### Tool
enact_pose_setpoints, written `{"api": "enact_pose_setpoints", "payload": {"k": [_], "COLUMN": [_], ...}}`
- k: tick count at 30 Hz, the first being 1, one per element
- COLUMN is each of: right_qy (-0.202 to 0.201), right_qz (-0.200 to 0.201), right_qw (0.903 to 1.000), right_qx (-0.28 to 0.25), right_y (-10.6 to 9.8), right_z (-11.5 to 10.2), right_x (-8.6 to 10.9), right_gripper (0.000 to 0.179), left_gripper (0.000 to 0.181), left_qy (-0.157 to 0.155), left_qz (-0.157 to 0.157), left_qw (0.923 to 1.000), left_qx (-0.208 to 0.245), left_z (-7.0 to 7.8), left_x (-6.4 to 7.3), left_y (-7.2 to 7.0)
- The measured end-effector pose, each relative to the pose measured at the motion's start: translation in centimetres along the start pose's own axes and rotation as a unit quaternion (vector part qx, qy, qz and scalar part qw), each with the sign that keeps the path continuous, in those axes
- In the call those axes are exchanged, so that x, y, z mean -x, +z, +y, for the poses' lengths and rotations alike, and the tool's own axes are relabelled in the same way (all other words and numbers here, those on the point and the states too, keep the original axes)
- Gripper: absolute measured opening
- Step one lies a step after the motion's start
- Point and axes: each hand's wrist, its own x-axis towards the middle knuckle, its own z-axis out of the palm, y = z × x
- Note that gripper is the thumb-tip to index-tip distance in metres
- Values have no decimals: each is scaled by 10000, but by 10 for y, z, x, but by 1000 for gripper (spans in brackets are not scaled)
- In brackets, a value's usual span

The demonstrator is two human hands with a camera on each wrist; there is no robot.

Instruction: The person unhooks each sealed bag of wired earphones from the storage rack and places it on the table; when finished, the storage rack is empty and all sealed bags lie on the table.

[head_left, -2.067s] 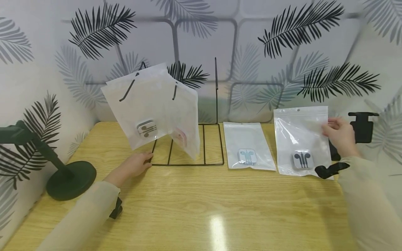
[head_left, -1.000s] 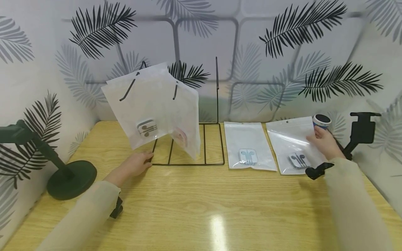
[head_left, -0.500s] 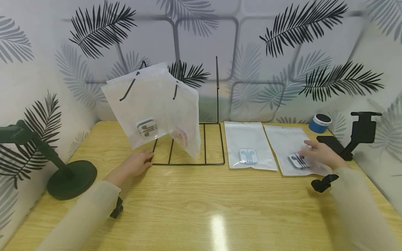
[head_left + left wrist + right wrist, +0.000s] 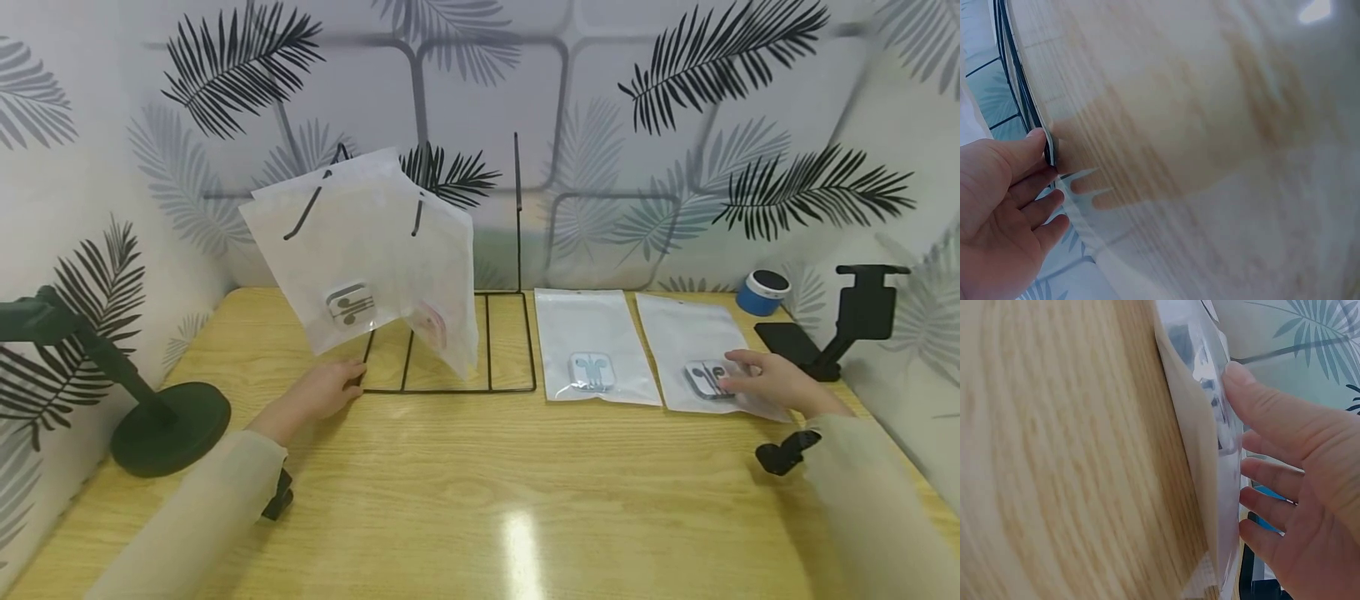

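My left hand [image 4: 330,392] pinches the near left corner of a black wire display rack [image 4: 450,392] between thumb and fingers; the left wrist view shows the thumb [image 4: 1034,140] on the wire. Translucent zip bags [image 4: 360,233] with boxed earphones hang from the rack's hooks. To its right lies one flat bag [image 4: 588,325] with light-blue earphones. Beside that lies another bag [image 4: 675,325] holding a box of dark earphones [image 4: 707,379]. My right hand [image 4: 780,383] rests on this bag's right side, fingers extended and thumb near the box; the right wrist view shows its fingertips [image 4: 1254,497] touching the plastic.
A black phone stand [image 4: 862,317] and a small blue cylinder with a white band [image 4: 761,296] stand at the back right. A dark green stand with a round base [image 4: 172,429] is at the left. The wooden table [image 4: 465,500] meets patterned walls.
My right hand has lowered the dark-earphone bag from upright to flat on the table, let go of its edge, and moved to its right side near the box. My left hand stays on the rack.
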Motion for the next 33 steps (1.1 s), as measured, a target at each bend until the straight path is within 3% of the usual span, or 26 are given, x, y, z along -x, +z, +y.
{"api": "enact_pose_setpoints", "payload": {"k": [13, 20, 27, 33], "right_qy": [58, -286, -732, -1252], "right_qz": [-173, 360, 822, 1346], "right_qw": [9998, 9989, 9927, 9779], "right_qx": [3, 84, -490, -995], "right_y": [-10, -18, -30, -36], "right_z": [-7, -16, -53, -95], "right_x": [-9, -11, 1, 13], "right_gripper": [91, 80, 74, 61], "left_gripper": [44, 45, 45, 45], "left_qy": [-89, -67, -100, -113], "left_qz": [-38, -38, -50, -37], "left_qw": [10000, 10000, 9999, 9999], "left_qx": [23, 41, 104, 103], "left_z": [1, 0, 0, -1], "left_x": [1, 1, 1, 1], "left_y": [-1, 0, 0, 0]}}
